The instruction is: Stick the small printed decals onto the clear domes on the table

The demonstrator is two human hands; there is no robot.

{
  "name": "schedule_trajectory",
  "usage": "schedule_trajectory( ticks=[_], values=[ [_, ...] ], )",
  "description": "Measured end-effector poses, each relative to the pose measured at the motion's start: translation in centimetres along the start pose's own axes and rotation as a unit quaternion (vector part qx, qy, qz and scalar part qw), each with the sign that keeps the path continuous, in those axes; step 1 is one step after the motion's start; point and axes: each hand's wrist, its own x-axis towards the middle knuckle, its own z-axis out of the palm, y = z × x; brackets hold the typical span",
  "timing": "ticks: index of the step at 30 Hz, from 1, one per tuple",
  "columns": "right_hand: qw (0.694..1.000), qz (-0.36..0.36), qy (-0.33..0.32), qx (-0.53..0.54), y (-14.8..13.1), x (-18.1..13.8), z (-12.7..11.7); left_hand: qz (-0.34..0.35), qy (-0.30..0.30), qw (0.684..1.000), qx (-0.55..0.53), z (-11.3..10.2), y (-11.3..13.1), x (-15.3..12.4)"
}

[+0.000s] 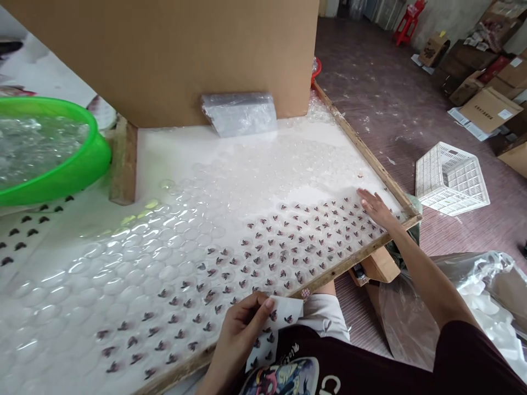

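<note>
Near the table's front edge, my left hand [242, 325] pinches a white sticker sheet [284, 308] printed with small dark motifs. The sheet bends down over the wooden edge towards my lap. At the right corner, my right hand [376, 209] lies with its fingers stretched out over the clear round discs, palm down. Whether a small sticker lies under its fingertips is hidden. Many discs by the front edge bear a dark motif [291, 236]. Plain clear discs [168, 241] spread over the middle and left of the white tabletop [154, 148].
Wooden strips [362, 148] border the table. A tall cardboard sheet [185, 55] stands at the back, with a clear plastic packet [242, 114] before it. A green basin [96, 148] of clear pieces is at left. A white crate [450, 178] and a plastic bag [415, 318] are at right.
</note>
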Motion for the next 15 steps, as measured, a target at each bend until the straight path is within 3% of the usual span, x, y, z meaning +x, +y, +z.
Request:
schedule_trajectory(
  ticks=[3,6,9,15],
  values=[
    [0.999,0.007,0.04,0.036,0.3,-0.7,-0.9,-0.01,0.006,1.0,-0.01,0.0,-0.1,-0.1],
    [0.991,0.088,0.097,0.025,1.8,-0.8,-2.1,-0.02,0.004,1.0,-0.008,0.0,-0.3,-0.2],
    [0.988,0.121,0.091,0.015,2.6,-1.1,-2.1,-0.002,-0.002,1.0,-0.009,0.0,-0.7,-0.1],
    [0.998,0.011,0.057,0.032,-0.4,-2.4,-0.1,0.013,0.004,1.0,-0.019,0.1,-0.9,0.2]
  ],
)
